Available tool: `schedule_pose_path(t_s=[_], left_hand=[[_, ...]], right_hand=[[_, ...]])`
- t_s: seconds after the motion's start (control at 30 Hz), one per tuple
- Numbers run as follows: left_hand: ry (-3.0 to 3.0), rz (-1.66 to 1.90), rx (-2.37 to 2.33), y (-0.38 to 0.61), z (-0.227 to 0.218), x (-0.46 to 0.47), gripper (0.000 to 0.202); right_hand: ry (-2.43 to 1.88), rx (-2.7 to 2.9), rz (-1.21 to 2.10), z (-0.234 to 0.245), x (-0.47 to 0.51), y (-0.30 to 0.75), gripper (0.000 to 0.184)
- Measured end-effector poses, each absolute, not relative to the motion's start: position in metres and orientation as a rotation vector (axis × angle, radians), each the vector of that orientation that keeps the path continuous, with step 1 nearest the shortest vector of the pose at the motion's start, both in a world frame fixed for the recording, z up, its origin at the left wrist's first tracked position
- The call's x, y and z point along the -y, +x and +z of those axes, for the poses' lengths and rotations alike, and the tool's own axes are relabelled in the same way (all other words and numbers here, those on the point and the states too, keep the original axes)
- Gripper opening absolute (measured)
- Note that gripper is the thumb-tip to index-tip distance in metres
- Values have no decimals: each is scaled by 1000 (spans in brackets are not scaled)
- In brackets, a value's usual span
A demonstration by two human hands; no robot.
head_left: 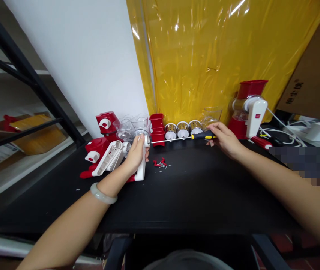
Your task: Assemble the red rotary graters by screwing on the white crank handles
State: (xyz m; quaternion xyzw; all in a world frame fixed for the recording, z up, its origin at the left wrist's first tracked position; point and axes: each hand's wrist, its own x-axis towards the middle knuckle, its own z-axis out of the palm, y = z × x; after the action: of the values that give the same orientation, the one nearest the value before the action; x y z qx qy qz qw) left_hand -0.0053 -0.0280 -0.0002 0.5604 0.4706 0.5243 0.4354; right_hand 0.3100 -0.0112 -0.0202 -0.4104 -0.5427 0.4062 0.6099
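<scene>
My left hand is closed around a white crank handle with a red grip at its lower end. In my right hand is a long screwdriver with a black and yellow handle, held level. Its thin shaft runs left, and the tip meets the white upper end of the crank handle; the exact contact is too small to make out. Below the shaft, small red clips and several loose screws lie on the black table. Left of my left hand rests another white crank arm with a red grip.
Red housings and clear plastic hoppers stand at the back left. Red pushers and metal grater drums line the back edge. An assembled red and white rotary grater stands at right, beside white cables.
</scene>
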Motion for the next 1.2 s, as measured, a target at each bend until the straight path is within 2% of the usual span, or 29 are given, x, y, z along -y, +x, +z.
schedule_pose_path(t_s=[0.17, 0.3, 0.5, 0.67, 0.87, 1.2], left_hand=[[1391, 1304, -1156, -5, -2, 28, 36], [1397, 1292, -1158, -5, -3, 28, 37], [1374, 1283, -1156, -6, -1, 27, 34], [1344, 1293, -1167, -6, 0, 26, 35], [1332, 1298, -1149, -7, -1, 25, 38], [1336, 1298, -1115, -9, -1, 22, 37]], right_hand=[[-871, 1129, 1086, -19, 14, 309, 29], [-860, 1174, 1027, -19, 14, 310, 25], [-1001, 1329, 860, -20, 11, 313, 48], [-988, 1343, 822, -21, 12, 313, 47], [-872, 1189, 978, -19, 14, 309, 39], [-736, 1082, 1203, -13, 23, 309, 42]])
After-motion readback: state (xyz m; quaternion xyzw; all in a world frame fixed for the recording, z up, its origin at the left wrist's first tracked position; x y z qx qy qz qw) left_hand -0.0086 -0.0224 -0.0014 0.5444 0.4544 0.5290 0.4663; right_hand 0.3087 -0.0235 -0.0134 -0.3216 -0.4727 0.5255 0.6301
